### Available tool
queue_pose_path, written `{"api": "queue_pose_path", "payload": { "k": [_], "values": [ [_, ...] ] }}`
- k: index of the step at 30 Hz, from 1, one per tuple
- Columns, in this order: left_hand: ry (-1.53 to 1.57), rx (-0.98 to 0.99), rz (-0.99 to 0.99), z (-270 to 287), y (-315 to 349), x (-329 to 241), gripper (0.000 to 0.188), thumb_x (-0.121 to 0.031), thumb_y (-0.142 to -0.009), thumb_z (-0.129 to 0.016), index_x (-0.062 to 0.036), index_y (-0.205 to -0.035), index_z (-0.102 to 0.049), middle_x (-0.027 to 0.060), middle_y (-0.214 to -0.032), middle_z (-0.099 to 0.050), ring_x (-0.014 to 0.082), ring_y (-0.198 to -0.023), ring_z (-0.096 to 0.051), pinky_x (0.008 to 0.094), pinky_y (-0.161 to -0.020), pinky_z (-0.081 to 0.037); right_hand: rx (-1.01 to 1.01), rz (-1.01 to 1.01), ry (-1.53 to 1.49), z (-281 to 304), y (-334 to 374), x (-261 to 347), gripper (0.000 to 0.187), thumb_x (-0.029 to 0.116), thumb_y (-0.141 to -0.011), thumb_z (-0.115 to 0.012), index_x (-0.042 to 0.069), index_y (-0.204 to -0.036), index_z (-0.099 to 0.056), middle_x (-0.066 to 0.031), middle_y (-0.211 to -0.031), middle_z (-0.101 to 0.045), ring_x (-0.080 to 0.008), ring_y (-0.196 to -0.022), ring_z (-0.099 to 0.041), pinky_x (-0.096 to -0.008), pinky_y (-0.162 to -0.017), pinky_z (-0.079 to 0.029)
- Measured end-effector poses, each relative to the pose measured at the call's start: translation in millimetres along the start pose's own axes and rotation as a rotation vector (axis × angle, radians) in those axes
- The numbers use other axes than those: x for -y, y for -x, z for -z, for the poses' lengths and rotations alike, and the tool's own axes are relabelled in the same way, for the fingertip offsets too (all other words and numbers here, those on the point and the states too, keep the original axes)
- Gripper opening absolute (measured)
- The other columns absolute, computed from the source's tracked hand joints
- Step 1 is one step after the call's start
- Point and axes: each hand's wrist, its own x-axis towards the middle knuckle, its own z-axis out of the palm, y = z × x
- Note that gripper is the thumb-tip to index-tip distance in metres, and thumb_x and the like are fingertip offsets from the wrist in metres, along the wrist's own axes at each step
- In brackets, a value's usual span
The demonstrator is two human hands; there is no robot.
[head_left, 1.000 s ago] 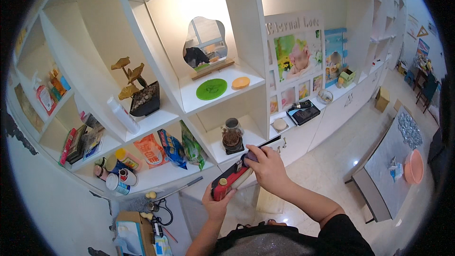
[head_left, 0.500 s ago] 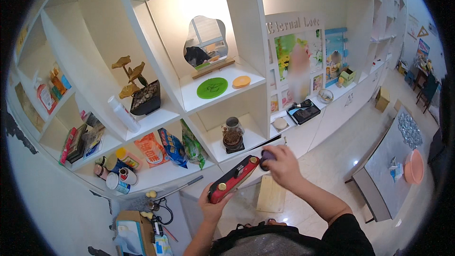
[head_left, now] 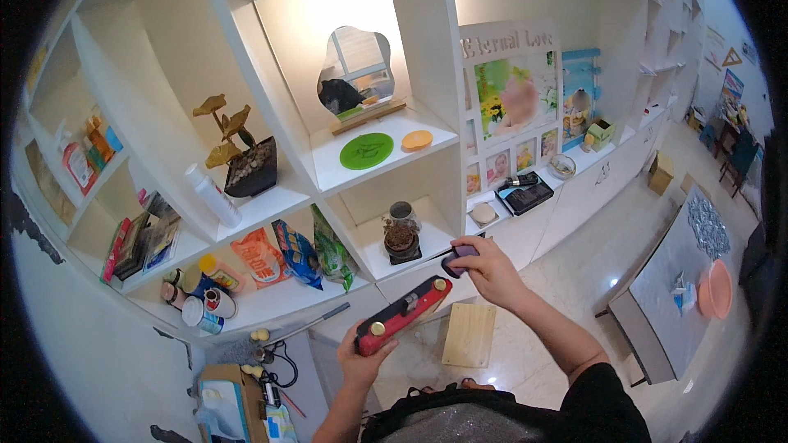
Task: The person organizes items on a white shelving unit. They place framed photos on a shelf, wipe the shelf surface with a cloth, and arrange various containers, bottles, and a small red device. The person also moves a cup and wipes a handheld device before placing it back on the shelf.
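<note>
My left hand grips the lower left end of a long red and black case with rounded ends. The case has a round gold knob near each end and a small dark metal piece between them, and it is tilted up toward the right. In my right hand is a small dark purple object, pinched between thumb and fingers. It hovers just above the case's upper right end, seemingly apart from it. Its exact kind I cannot make out.
Ahead stands a white shelf unit holding a wavy mirror, a green mat, a potted plant and picture frames. Below are a wooden stool and, at left, a cardboard box. A table with a pink basin stands right.
My right hand has moved slightly up with the purple object, away from the case's end. The case has turned a little, showing more of its knobbed side.
</note>
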Motion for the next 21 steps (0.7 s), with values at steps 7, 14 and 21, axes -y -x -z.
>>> {"api": "queue_pose_path", "payload": {
  "k": [7,14,21],
  "values": [
    [0.411,-0.12,0.186,-1.1,-6.4,2.1,0.048,0.01,-0.066,-0.071,-0.0014,-0.109,-0.053,0.0067,-0.105,-0.06,0.0167,-0.095,-0.058,0.0312,-0.086,-0.046,0.044,-0.229,-0.212,-27.9,21.7,-1.4,0.036,-0.005,-0.076,-0.046,0.002,-0.109,-0.058,-0.0175,-0.121,-0.047,-0.0316,-0.112,-0.048,-0.0347,-0.096,-0.039],
    [0.561,-0.151,0.261,-11.9,-13.2,-2.5,0.052,0.012,-0.067,-0.068,-0.0017,-0.114,-0.05,0.0077,-0.109,-0.059,0.0184,-0.1,-0.057,0.032,-0.088,-0.046,-0.145,-0.013,0.004,-59.3,27.4,27.4,0.046,-0.007,-0.075,-0.049,0.009,-0.118,-0.054,-0.0189,-0.129,-0.041,-0.035,-0.114,-0.045,-0.0364,-0.097,-0.036],
    [0.394,-0.163,0.173,-15.4,-16.2,-6.6,0.051,0.008,-0.065,-0.073,-0.0003,-0.111,-0.051,0.007,-0.104,-0.06,0.0166,-0.093,-0.059,0.0303,-0.084,-0.047,-0.198,-0.067,-0.04,-40.4,51.9,30.8,0.039,-0.005,-0.069,-0.049,0.008,-0.103,-0.063,-0.0169,-0.119,-0.049,-0.0348,-0.104,-0.051,-0.0392,-0.089,-0.043]
  ]
}}
